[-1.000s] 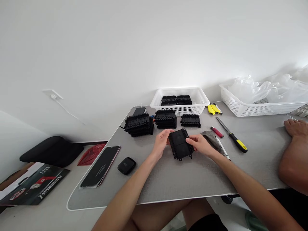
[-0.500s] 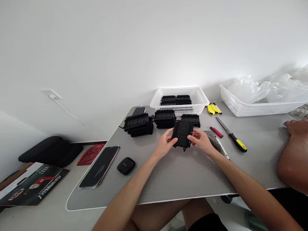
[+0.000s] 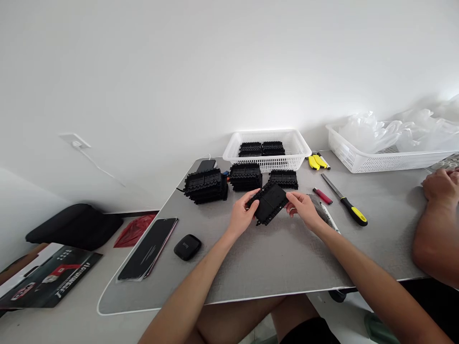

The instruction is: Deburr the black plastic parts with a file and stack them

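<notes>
A flat black plastic piece with toothed edges (image 3: pixel 271 203) is held tilted above the grey table. My left hand (image 3: pixel 245 210) grips its left side, thumb on top. On its upper right corner, the fingers of my right hand (image 3: pixel 299 206) are closed in a pinch. Just behind are a stack of similar black pieces (image 3: pixel 245 177), a lower black piece or pair (image 3: pixel 283 179) and a larger, slightly uneven stack (image 3: pixel 204 185) to the left. More such pieces (image 3: pixel 261 148) lie inside a white plastic basket (image 3: pixel 267 165) by the wall.
Right of my hands lie a grey cloth (image 3: pixel 317 208), a marker (image 3: pixel 330 219), a red lighter-like item (image 3: pixel 322 196), a file (image 3: pixel 346 203) and yellow-handled tools (image 3: pixel 317 161). A phone (image 3: pixel 148 248) and black case (image 3: pixel 187 247) are left. Another person's arm (image 3: pixel 439 224) rests at right.
The black piece has turned from upright to slanted between my hands. My right hand's grip has shifted to its upper corner. The other person's hand at right has moved slightly.
</notes>
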A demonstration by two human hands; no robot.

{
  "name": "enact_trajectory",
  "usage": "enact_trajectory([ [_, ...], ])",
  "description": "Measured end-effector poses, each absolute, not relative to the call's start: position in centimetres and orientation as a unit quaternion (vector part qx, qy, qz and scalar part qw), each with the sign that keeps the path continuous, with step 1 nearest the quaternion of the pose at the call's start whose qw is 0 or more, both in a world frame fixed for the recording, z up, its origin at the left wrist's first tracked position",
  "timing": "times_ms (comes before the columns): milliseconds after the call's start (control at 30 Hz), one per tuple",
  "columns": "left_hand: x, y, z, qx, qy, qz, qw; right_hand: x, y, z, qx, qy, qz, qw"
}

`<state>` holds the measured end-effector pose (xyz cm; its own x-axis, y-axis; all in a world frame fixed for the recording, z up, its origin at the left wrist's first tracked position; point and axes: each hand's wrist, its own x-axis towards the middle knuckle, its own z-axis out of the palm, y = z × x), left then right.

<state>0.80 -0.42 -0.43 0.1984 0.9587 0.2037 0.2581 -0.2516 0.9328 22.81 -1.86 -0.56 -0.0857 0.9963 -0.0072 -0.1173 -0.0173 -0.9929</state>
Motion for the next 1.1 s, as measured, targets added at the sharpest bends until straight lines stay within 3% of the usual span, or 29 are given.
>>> enact_trajectory([
  [300, 0.9, -0.5, 0.4, 0.644, 0.489, 0.504, 0.304, 22.1, -2.7, -0.2, -0.443, -0.540, 0.568, 0.437],
  [400, 0.9, -0.6, 0.4, 0.623, 0.507, 0.511, 0.306, 21.8, -2.9, -0.1, -0.460, -0.514, 0.552, 0.468],
  [600, 0.6, -0.5, 0.2, 0.541, 0.564, 0.474, 0.406, 21.5, -2.9, -0.5, -0.472, -0.496, 0.472, 0.555],
  [800, 0.7, -0.4, 0.8, 0.452, 0.479, 0.471, 0.587, 21.1, -3.5, -1.5, -0.482, -0.568, 0.362, 0.561],
  [900, 1.1, -0.7, 1.2, 0.451, 0.413, 0.441, 0.657, 21.0, -3.7, -1.6, -0.450, -0.655, 0.284, 0.537],
  [1000, 1.3, -1.1, 1.3, 0.476, 0.411, 0.458, 0.628, 21.4, -3.7, -1.2, -0.421, -0.746, 0.215, 0.469],
  [1100, 1.3, -1.3, 1.2, 0.506, 0.429, 0.463, 0.588, 22.8, -3.3, -0.6, -0.490, -0.770, 0.113, 0.393],
])
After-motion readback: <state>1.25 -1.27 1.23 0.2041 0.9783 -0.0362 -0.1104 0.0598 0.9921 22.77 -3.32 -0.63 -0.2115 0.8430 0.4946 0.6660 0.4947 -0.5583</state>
